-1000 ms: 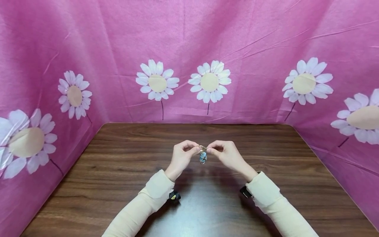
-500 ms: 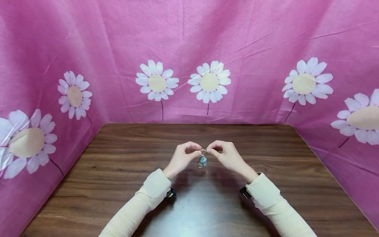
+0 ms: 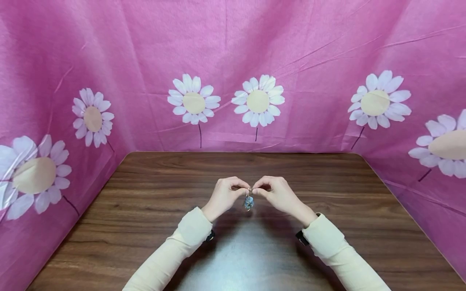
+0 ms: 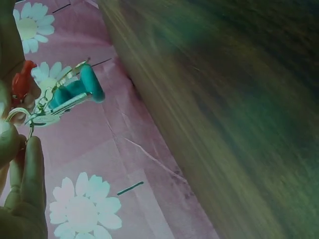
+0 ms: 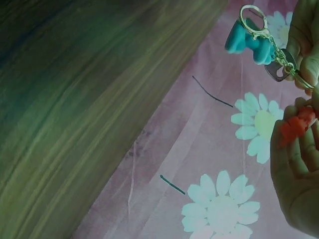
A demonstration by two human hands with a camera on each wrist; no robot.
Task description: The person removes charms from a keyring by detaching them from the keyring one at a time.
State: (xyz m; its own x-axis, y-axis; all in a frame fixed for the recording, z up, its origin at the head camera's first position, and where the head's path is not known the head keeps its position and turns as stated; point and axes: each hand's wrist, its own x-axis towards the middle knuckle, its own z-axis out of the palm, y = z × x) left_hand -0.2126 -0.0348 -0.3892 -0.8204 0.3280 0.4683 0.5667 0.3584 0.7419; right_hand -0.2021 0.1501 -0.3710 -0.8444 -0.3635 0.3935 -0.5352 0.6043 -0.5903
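A keychain hangs between the two hands, its blue-green charm (image 3: 248, 202) dangling below the fingertips. My left hand (image 3: 223, 197) pinches the keychain's gold ring (image 4: 19, 112) between thumb and fingers. Facing it, my right hand (image 3: 279, 195) pinches at the same ring, fingertips nearly meeting the left ones. A small red figure charm (image 5: 298, 125) lies against the right hand's fingers. In the right wrist view, a gold chain (image 5: 281, 57) links the bone-shaped teal charm (image 5: 249, 42) to the ring, along with a second gold ring (image 5: 253, 20) and a dark flat tag (image 5: 277, 71).
Both hands are above a brown wood-grain table (image 3: 164, 169). Pink cloth (image 3: 309, 40) printed with white daisies surrounds it at the back and sides. Cream sleeves (image 3: 324, 236) cover the forearms, with a black device (image 3: 301, 237) at each wrist.
Both hands have come down slightly and drawn closer together, the left moving rightward. The dangling charm has dropped lower with them.
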